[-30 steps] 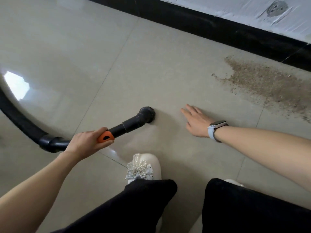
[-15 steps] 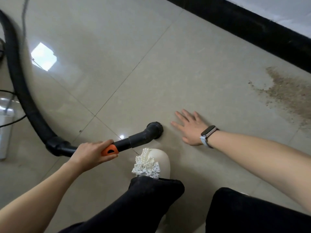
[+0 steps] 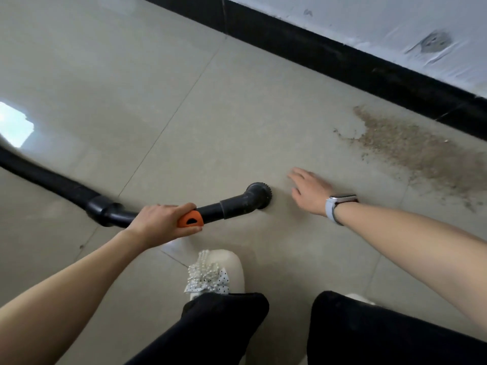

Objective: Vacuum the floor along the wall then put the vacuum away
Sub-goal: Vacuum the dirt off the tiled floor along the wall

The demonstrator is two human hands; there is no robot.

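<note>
Gripping the rigid vacuum wand [image 3: 232, 205] at its orange collar, the left hand [image 3: 162, 222] steers the brush head [image 3: 259, 194] along the floor; light tube, stiff hose [image 3: 52, 180] dragging; right hand [image 3: 309, 192] spread flat.

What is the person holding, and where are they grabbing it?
The left hand holds the vacuum hose wand by its grip, next to the orange part. The right hand holds nothing; its fingers are spread over the floor.

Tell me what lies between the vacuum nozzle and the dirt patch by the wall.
The right hand lies open on the floor between the nozzle and the dirt patch; otherwise only bare tile.
</note>
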